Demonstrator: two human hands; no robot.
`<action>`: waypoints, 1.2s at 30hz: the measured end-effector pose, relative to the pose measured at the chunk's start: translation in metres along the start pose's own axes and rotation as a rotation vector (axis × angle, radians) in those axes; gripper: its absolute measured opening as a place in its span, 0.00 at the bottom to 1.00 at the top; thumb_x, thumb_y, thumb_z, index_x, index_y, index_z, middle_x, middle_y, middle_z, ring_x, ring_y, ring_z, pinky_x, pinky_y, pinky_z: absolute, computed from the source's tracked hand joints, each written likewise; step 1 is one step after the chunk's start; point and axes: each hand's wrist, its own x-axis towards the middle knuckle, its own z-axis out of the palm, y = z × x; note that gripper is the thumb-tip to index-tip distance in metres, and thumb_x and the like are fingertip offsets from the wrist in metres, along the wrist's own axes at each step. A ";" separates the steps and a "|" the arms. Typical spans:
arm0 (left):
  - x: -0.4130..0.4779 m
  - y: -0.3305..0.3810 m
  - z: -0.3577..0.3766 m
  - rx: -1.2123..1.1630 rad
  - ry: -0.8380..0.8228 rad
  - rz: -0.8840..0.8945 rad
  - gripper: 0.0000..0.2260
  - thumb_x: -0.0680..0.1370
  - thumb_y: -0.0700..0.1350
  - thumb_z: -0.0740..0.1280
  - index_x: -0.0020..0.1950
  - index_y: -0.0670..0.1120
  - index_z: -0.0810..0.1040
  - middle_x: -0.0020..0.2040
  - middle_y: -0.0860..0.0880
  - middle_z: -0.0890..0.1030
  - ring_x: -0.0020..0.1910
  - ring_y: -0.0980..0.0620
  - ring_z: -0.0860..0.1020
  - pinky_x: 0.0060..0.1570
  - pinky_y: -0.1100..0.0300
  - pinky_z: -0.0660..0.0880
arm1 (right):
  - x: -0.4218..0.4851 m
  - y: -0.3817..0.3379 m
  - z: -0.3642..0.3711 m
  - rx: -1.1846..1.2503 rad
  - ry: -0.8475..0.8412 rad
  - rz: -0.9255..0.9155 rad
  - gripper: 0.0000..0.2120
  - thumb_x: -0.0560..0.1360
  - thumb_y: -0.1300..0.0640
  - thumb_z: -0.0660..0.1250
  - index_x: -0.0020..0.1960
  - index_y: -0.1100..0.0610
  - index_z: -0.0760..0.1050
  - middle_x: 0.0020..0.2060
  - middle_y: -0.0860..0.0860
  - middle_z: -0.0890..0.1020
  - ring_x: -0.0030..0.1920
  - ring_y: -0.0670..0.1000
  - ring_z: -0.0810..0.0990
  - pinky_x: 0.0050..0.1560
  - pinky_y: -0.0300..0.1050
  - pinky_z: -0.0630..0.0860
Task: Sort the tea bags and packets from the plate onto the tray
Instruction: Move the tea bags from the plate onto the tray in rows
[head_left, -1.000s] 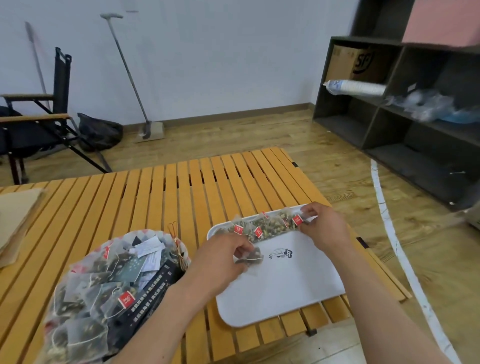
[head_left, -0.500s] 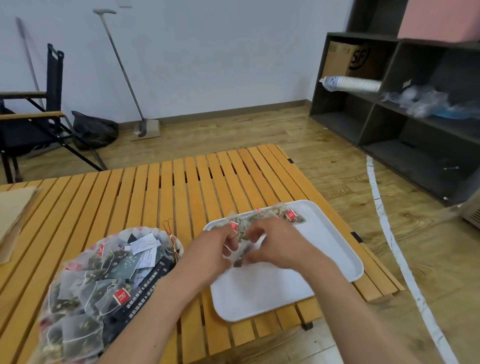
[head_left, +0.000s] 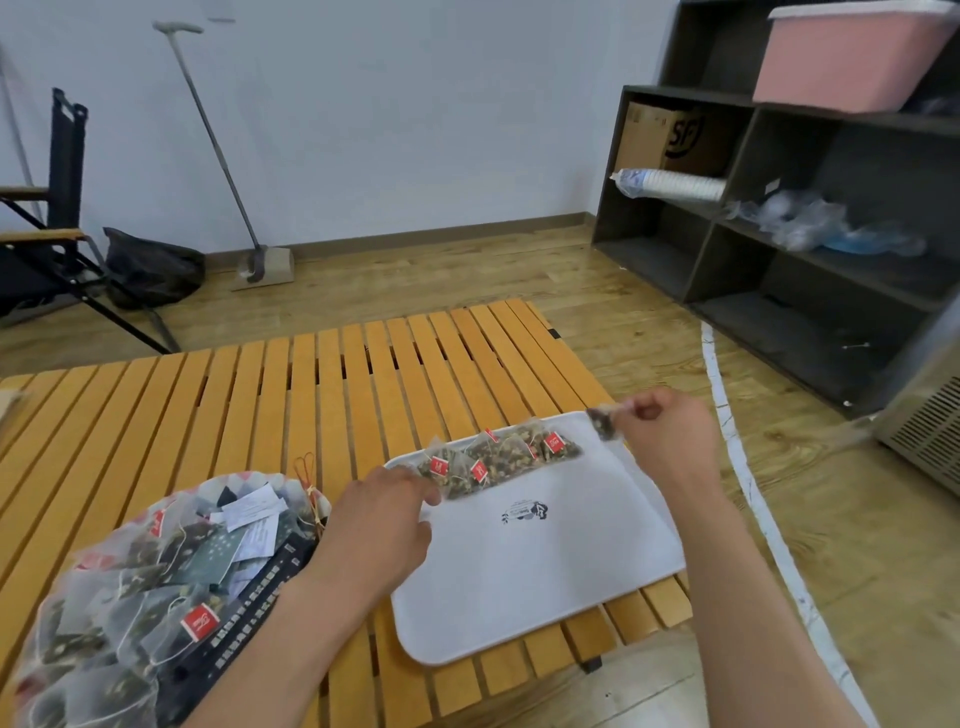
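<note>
A white tray lies on the near right part of the table. Several mesh tea bags with red tags sit in a row along its far edge. My right hand pinches a dark tea bag just above the tray's far right corner, at the right end of the row. My left hand hovers over the tray's left edge, fingertips at the leftmost bag; its grip is blurred. A patterned plate at the near left is heaped with tea bags and a black packet.
The slatted wooden table ends just beyond the tray's right and near edges. A dark shelf unit stands at the right, a folding chair and a long-handled dustpan at the back. White tape runs along the floor.
My right hand has moved from the tray's middle to its far right corner, carrying a tea bag. My left hand has stayed by the left end of the row.
</note>
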 end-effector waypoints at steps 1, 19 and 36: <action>0.000 0.000 0.000 0.004 0.000 0.003 0.15 0.80 0.49 0.66 0.67 0.58 0.78 0.68 0.57 0.78 0.67 0.53 0.75 0.64 0.55 0.73 | 0.004 0.002 0.003 -0.007 0.050 0.016 0.01 0.76 0.56 0.70 0.46 0.52 0.81 0.38 0.47 0.84 0.34 0.47 0.79 0.29 0.39 0.69; -0.001 -0.002 0.008 -0.027 -0.028 0.037 0.22 0.81 0.49 0.64 0.76 0.57 0.69 0.73 0.54 0.72 0.72 0.51 0.68 0.69 0.54 0.70 | 0.021 0.020 0.032 -0.101 -0.156 -0.048 0.17 0.73 0.60 0.76 0.60 0.56 0.79 0.49 0.51 0.84 0.45 0.53 0.83 0.39 0.45 0.78; -0.008 -0.002 0.002 -0.050 -0.045 0.046 0.19 0.81 0.47 0.64 0.73 0.54 0.73 0.73 0.52 0.73 0.73 0.49 0.69 0.69 0.51 0.70 | 0.002 0.009 0.032 -0.067 -0.153 -0.034 0.17 0.70 0.61 0.79 0.58 0.57 0.80 0.51 0.52 0.84 0.45 0.53 0.81 0.35 0.42 0.74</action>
